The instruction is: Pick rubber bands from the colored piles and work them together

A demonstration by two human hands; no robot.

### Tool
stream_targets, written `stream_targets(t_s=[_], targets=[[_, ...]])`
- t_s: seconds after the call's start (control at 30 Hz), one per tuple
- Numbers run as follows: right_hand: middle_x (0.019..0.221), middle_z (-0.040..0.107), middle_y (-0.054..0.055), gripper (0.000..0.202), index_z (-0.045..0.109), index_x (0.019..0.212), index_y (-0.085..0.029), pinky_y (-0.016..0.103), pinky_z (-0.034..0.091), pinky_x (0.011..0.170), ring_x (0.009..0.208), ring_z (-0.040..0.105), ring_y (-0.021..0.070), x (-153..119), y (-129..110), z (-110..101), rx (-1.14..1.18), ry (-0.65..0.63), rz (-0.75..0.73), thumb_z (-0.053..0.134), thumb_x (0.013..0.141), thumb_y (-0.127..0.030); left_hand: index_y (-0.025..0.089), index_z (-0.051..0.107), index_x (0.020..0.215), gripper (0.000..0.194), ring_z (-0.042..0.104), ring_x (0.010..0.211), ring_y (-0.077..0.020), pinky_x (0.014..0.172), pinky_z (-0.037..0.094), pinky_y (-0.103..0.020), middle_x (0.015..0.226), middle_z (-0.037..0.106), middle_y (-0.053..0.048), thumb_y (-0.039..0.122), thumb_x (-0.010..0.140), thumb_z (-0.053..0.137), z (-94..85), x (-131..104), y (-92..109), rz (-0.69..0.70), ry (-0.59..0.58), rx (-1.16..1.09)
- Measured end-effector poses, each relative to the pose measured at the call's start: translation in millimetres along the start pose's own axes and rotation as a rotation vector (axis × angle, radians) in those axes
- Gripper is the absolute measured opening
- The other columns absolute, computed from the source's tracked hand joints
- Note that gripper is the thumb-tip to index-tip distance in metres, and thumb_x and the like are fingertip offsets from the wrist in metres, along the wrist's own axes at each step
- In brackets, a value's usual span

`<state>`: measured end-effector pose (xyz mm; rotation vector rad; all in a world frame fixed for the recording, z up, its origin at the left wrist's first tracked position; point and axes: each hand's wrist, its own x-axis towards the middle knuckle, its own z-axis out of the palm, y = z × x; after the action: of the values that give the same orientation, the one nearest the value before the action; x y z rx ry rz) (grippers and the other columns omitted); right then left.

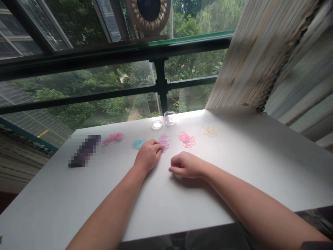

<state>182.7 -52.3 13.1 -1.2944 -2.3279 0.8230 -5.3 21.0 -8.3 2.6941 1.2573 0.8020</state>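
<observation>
On the white table lie separate piles of small thin loops that look like rubber bands. My left hand (148, 154) rests on the table with its fingertips pressed together at the edge of the purple rubber bands (164, 139). Whatever may be between those fingertips is too small to make out. Beside its knuckles, the blue rubber bands (138, 143) are partly covered. My right hand (186, 165) is closed with curled fingers, just in front of the pink rubber bands (186, 139) and apart from them; its inside is hidden.
Farther left are more pink rubber bands (114, 138), and pale yellow ones (209, 131) lie at the right. A clear round container (170, 118) and a clear lid (156, 125) stand near the window edge. A blurred-out dark object (85, 151) lies left. A fan (149, 15) is above the railing.
</observation>
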Motion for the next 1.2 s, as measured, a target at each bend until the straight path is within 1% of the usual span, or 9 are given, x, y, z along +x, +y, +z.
stream_targets(t_s=[0.17,0.43,0.57,0.73,0.9,1.0,1.07,1.13,1.2], targets=[[0.055,0.052,-0.003,0.018,0.059,0.065,-0.016,0.021,0.027,0.051,0.050,0.039,0.0076,1,0,0,0.009,-0.002,0.001,0.056,0.079,-0.027,0.023,0.070,0.091,0.020,0.060,0.086,-0.0187,0.081,0.046,-0.032,0.091,0.066,-0.004,0.021,0.081,0.053,-0.5,0,1,-0.018,0.017,-0.042],[0.056,0.052,-0.003,0.017,0.057,0.065,-0.016,0.020,0.029,0.051,0.051,0.040,0.0074,0,0,-1,-0.006,-0.008,-0.003,0.055,0.078,-0.026,0.021,0.065,0.088,0.017,0.063,0.078,-0.0172,0.076,0.048,-0.030,0.083,0.069,-0.001,0.017,0.077,0.053,-5.1,-2,0,-0.128,0.059,-0.128],[0.056,0.052,-0.003,0.018,0.057,0.065,-0.016,0.020,0.029,0.051,0.050,0.040,0.0072,0,0,0,-0.005,-0.015,-0.004,0.054,0.079,-0.027,0.021,0.063,0.090,0.017,0.063,0.080,-0.0172,0.075,0.049,-0.030,0.086,0.069,-0.001,0.015,0.077,0.052,-4.6,-2,-4,-0.123,0.081,-0.161],[0.056,0.051,-0.003,0.018,0.056,0.065,-0.016,0.020,0.029,0.051,0.051,0.040,0.0070,0,0,-1,0.000,-0.016,-0.004,0.053,0.079,-0.026,0.021,0.062,0.092,0.021,0.063,0.082,-0.0157,0.073,0.051,-0.028,0.090,0.068,-0.001,0.012,0.079,0.049,-5.8,-3,-7,-0.103,0.151,-0.202],[0.057,0.051,-0.003,0.018,0.056,0.065,-0.016,0.020,0.030,0.051,0.051,0.040,0.0070,0,1,-2,0.014,-0.033,0.006,0.053,0.079,-0.027,0.019,0.062,0.092,0.021,0.064,0.079,-0.0139,0.073,0.051,-0.025,0.086,0.068,-0.002,0.013,0.082,0.045,-14.4,-6,-9,-0.095,0.251,-0.280],[0.058,0.051,-0.003,0.018,0.055,0.065,-0.016,0.020,0.030,0.051,0.052,0.040,0.0075,0,2,-1,0.019,-0.036,0.012,0.052,0.079,-0.027,0.019,0.062,0.092,0.017,0.065,0.066,-0.0113,0.065,0.051,-0.023,0.085,0.068,-0.002,0.020,0.083,0.048,-26.1,-7,-23,-0.211,0.328,-0.294],[0.058,0.051,-0.002,0.019,0.054,0.065,-0.016,0.021,0.030,0.051,0.053,0.040,0.0079,-1,3,0,0.021,-0.040,0.016,0.052,0.079,-0.027,0.018,0.062,0.093,0.018,0.062,0.058,-0.0104,0.059,0.051,-0.022,0.085,0.068,-0.002,0.025,0.083,0.048,-38.2,-11,-43,-0.321,0.419,-0.259],[0.058,0.051,-0.002,0.019,0.053,0.064,-0.016,0.021,0.029,0.051,0.053,0.040,0.0083,-1,5,1,0.023,-0.047,0.023,0.051,0.080,-0.027,0.016,0.059,0.099,0.023,0.063,0.063,-0.0116,0.061,0.051,-0.023,0.089,0.069,-0.004,0.026,0.084,0.043,-53.6,-21,-70,-0.439,0.572,-0.222],[0.058,0.051,-0.002,0.021,0.051,0.064,-0.016,0.022,0.029,0.051,0.053,0.040,0.0086,-1,6,2,0.027,-0.051,0.028,0.049,0.081,-0.027,0.014,0.059,0.100,0.027,0.065,0.079,-0.0145,0.073,0.051,-0.026,0.089,0.068,-0.006,0.023,0.085,0.039,-70.1,-39,-99,-0.581,0.689,-0.084]])
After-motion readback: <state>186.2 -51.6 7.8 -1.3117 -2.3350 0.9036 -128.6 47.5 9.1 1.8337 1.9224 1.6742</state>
